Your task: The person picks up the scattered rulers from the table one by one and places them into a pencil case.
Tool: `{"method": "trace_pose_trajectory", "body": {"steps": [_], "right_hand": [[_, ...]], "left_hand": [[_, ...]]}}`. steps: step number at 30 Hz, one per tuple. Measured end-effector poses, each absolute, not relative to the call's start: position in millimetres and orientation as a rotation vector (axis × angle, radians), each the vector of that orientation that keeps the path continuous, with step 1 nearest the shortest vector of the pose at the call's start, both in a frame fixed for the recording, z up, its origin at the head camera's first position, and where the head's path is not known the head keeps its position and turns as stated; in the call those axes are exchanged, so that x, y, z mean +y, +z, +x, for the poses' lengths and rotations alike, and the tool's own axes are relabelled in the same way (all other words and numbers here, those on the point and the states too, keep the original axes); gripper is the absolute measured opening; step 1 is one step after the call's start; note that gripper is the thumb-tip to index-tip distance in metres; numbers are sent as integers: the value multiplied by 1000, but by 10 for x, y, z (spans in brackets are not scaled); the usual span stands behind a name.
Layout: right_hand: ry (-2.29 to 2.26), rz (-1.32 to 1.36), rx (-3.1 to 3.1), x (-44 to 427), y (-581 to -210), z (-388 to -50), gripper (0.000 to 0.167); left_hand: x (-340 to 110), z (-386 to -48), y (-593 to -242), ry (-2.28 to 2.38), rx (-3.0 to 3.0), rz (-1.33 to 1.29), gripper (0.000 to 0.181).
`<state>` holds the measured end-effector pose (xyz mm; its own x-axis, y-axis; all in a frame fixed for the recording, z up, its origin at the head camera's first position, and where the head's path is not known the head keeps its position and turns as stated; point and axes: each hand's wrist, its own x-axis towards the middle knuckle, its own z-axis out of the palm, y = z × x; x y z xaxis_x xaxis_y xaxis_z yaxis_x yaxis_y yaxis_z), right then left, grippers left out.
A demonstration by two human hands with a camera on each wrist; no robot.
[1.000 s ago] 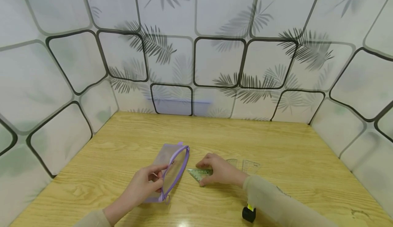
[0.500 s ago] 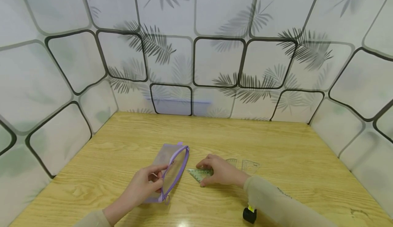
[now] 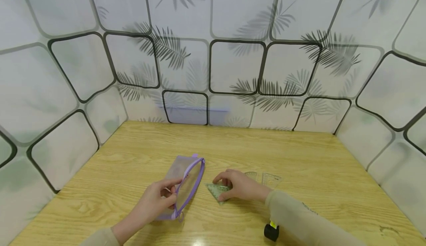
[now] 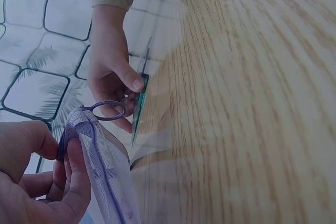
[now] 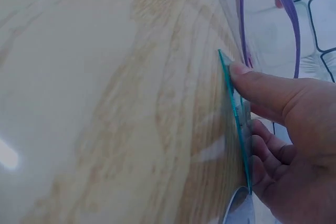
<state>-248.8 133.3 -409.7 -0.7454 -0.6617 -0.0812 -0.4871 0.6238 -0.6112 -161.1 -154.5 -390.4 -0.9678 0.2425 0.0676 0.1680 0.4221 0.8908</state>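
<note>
A purple-edged mesh pouch [image 3: 173,168] lies at left on the table, its zip mouth spread apart. My left hand [image 3: 156,198] pinches the near rim of that mouth; in the left wrist view the fingers of the left hand [image 4: 47,171] grip the pouch [image 4: 105,166] beside its ring pull [image 4: 110,110]. To the right of the pouch, my right hand [image 3: 241,187] holds a clear green set square [image 3: 216,190] by its edges. The right wrist view shows the right hand [image 5: 294,140] with its thumb on the set square [image 5: 236,108], which is seen edge-on.
Behind the right wrist lie a clear protractor [image 3: 252,175] and another clear set square [image 3: 272,179]. A small black object with a yellow part [image 3: 271,232] sits under the right sleeve. Patterned curtains [image 3: 239,65] surround the wooden table [image 3: 149,139].
The green set square has shifted slightly to the right and turned a little in my right hand. My left hand and the pouch stay as they were.
</note>
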Motion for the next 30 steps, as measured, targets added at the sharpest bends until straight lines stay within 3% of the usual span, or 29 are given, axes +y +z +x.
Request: {"method": "trace_pose_trajectory", "body": {"steps": [8,17,30], "right_hand": [[-848,-915,2521,1337,-4055,-2482,45],[-915,-915,2475,1388,-4029,-2474,28],[-959,-862,2439,1421,-4005,-2486,27]], "left_hand": [[-1546,-1612,-3908,1605,2599,385,48],[-1551,-1611,-3903,1601,2591,403,48],[-1567,-1608,-3909,1596,2605,401,47]]}}
